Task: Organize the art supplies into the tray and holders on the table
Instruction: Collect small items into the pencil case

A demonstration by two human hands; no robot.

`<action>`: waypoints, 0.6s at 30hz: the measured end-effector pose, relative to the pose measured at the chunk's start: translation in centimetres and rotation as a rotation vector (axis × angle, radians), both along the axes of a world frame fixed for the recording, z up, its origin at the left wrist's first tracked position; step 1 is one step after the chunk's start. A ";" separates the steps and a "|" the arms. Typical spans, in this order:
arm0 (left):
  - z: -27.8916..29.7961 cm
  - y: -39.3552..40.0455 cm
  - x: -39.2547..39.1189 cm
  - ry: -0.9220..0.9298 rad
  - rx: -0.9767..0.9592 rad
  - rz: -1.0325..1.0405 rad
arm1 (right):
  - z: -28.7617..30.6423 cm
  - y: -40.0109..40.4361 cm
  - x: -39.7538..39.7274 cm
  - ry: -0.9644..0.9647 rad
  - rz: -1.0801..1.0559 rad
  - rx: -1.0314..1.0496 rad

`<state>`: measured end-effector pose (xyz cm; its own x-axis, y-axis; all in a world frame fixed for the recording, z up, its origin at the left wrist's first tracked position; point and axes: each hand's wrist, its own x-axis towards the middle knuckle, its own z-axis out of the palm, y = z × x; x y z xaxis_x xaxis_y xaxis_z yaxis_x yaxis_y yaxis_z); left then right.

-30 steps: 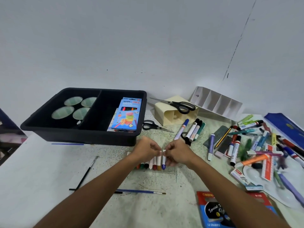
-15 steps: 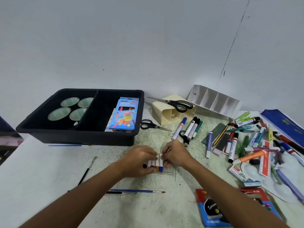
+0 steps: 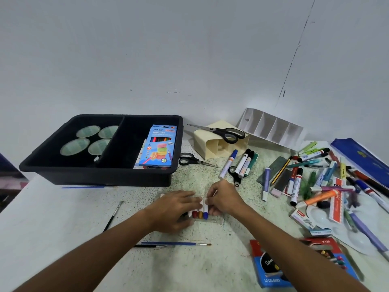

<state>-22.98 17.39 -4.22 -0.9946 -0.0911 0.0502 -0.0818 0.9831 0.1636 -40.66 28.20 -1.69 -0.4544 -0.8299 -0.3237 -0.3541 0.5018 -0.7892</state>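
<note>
Right now your left hand (image 3: 176, 207) lies flat over a short row of crayons (image 3: 200, 213) on the table (image 3: 52, 218), fingers straight and pressed side by side, palm down. That hold makes sense: the crayons are round and would roll apart, so the flat hand pins them in one bundle. Your right hand (image 3: 223, 202) closes in from the other side, its fingers curled and pinching at the end of the row, seemingly squaring the sticks up against your left fingers. A thin clear sleeve or tray seems to lie under the crayons, but you cannot tell its shape for sure from here.

The crayons sit on the speckled part of the table, just in front of the black tray (image 3: 99, 175), between it and the blue-handled brush (image 3: 174, 243) nearer to you. The tray already holds four round tins (image 3: 88, 140) in its left compartment and a blue pencil box (image 3: 157, 148) leaning in the right one, so the sorting looks only begun. The beige holder (image 3: 210, 146) lies on its side with black scissors (image 3: 223, 132) resting on it, and the white divided holder (image 3: 271, 128) tilts against the wall; both probably need setting upright before pens go in. Loose markers (image 3: 245, 163) and a wide scatter of pens lie well to your right, not yet sorted.
</note>
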 end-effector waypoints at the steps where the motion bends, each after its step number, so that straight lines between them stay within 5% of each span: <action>1: 0.0 0.0 0.0 0.006 -0.003 -0.008 | -0.1 0.0 0.0 0.008 0.000 -0.005; 9: 2.1 0.9 -3.7 0.096 0.104 0.016 | 0.7 1.3 -1.4 0.233 0.138 -0.108; 18: 3.2 4.4 -13.5 0.140 0.189 -0.025 | 2.8 8.7 -9.7 0.399 -0.069 -0.099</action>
<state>-36.52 21.79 -0.98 -0.9812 -0.0872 0.1722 -0.0211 0.9352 0.3535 -50.34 36.88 1.10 -0.5834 -0.8116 -0.0312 -0.6102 0.4633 -0.6426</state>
